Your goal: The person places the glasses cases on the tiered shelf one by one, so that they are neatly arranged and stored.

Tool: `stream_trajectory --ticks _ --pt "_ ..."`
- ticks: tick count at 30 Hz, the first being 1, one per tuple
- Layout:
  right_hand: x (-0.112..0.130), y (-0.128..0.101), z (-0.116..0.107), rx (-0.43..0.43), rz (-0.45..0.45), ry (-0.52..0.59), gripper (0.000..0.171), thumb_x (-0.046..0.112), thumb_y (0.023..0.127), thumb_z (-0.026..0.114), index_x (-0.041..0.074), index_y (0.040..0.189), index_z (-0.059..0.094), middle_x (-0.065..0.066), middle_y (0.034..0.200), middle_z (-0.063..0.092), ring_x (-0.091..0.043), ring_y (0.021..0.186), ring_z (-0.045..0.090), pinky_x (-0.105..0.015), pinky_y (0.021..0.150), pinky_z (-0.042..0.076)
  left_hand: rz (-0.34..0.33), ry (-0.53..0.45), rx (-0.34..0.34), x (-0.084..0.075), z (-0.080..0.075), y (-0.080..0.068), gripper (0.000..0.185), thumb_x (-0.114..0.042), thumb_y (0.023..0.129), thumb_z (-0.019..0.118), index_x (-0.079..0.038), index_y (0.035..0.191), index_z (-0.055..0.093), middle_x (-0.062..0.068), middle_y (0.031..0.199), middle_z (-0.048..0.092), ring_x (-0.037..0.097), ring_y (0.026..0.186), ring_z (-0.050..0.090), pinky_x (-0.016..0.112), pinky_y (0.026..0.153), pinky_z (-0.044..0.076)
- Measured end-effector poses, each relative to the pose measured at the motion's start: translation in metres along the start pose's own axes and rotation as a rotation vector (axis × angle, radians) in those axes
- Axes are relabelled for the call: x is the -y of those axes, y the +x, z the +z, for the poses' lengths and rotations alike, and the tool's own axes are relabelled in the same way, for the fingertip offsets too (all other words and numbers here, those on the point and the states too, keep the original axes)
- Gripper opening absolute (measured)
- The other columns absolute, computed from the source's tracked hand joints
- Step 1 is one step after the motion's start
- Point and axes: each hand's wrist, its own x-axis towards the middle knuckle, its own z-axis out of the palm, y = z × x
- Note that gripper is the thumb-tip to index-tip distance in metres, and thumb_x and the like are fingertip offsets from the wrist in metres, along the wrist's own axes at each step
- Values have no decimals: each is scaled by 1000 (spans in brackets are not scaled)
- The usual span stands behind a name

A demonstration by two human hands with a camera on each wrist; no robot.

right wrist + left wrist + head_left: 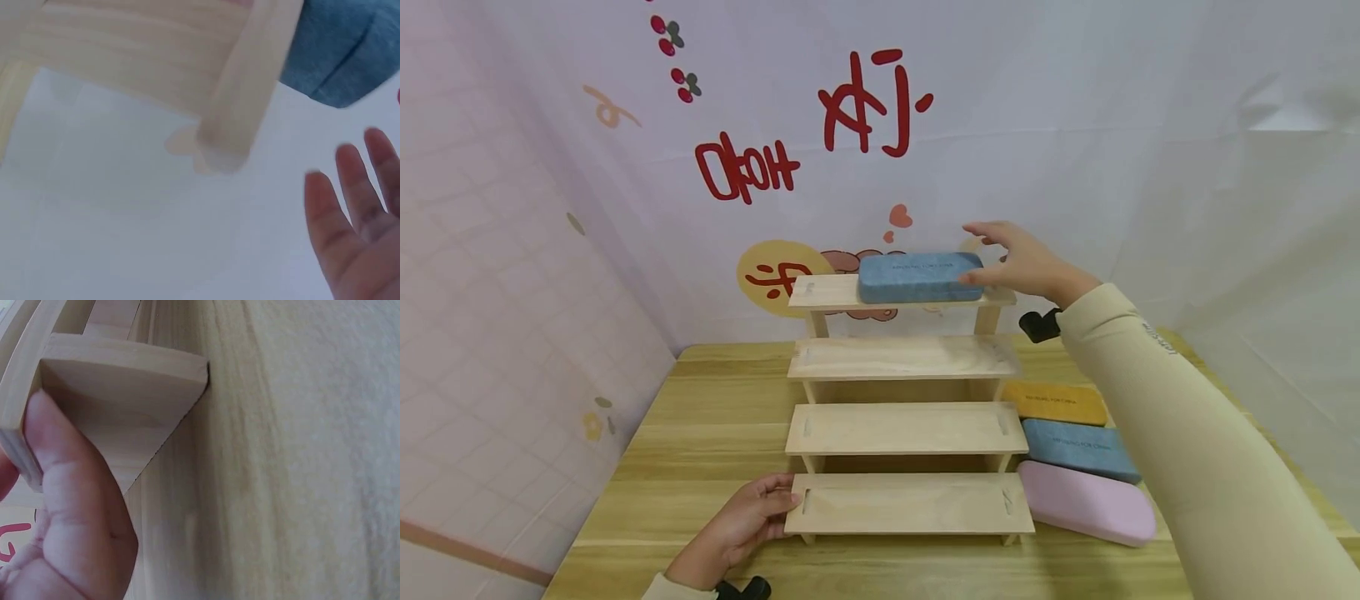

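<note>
A stepped wooden display rack (910,504) with several tiers stands on the table. On its top tier lies a blue glasses case (917,279). My right hand (1022,262) hovers at the case's right end, fingers spread and thumb over its corner. In the right wrist view, the fingers (362,219) are extended, apart from the case's blue end (344,56). My left hand (748,521) pinches the left end of the lowest tier. The left wrist view shows the thumb (75,487) pressed under the board edge (25,425).
Right of the rack, a yellow glasses case (1056,403), another blue case (1078,448) and a pink case (1086,504) lie in a row on the wooden table (715,417). A white printed cloth (1037,100) hangs close behind the rack.
</note>
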Motion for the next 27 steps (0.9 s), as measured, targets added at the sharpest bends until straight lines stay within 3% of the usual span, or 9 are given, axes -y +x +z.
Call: stream_trajectory --ticks 14,20,22,27 --pt "-14 -56 -9 -195 -154 -23 76 30 76 72 19 140 32 -3 139 31 -26 122 31 -51 96 28 1 17 -2 -2 -2 0 59 -11 90 53 16 131 21 9 103 55 19 84 60 31 69 49" --pt "-21 -86 -8 -240 -154 7 75 18 75 73 20 138 34 -3 137 34 -24 120 33 -50 93 30 6 13 5 -2 -2 0 59 -12 89 53 16 131 22 8 102 56 19 84 60 31 69 50" --pt "-25 -95 -7 -249 -144 18 75 16 74 73 22 138 34 -2 135 36 -23 119 34 -45 93 31 2 8 -1 -2 -1 -1 59 -11 89 54 16 130 23 9 103 55 19 84 60 31 69 50" --pt "-38 -114 -3 -267 -129 30 74 13 75 73 25 137 35 -1 132 39 -16 117 37 -20 89 32 -4 2 -2 0 -1 -1 59 -12 89 55 15 131 23 10 105 54 19 84 59 32 70 50"
